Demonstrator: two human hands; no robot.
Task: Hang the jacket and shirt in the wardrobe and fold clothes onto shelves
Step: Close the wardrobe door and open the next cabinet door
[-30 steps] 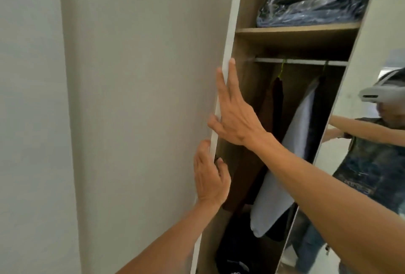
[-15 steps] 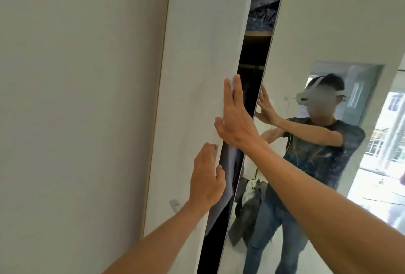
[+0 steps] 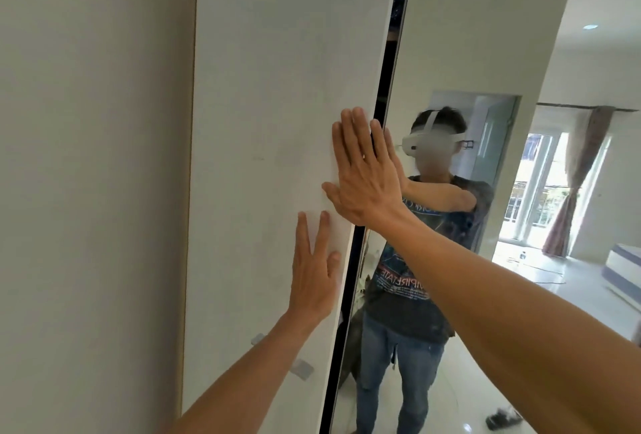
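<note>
As my left hand (image 3: 312, 282) and right hand (image 3: 364, 180) lie flat, holding nothing, I press the white wardrobe door (image 3: 277, 86).

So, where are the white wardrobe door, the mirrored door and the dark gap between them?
white wardrobe door (image 3: 277, 86): head view, its bare upper panel.
mirrored door (image 3: 468, 24): head view, the glass near its top.
dark gap (image 3: 387, 69): head view, the black strip between both doors.

The white door (image 3: 277, 121) hides the wardrobe's contents.
</note>
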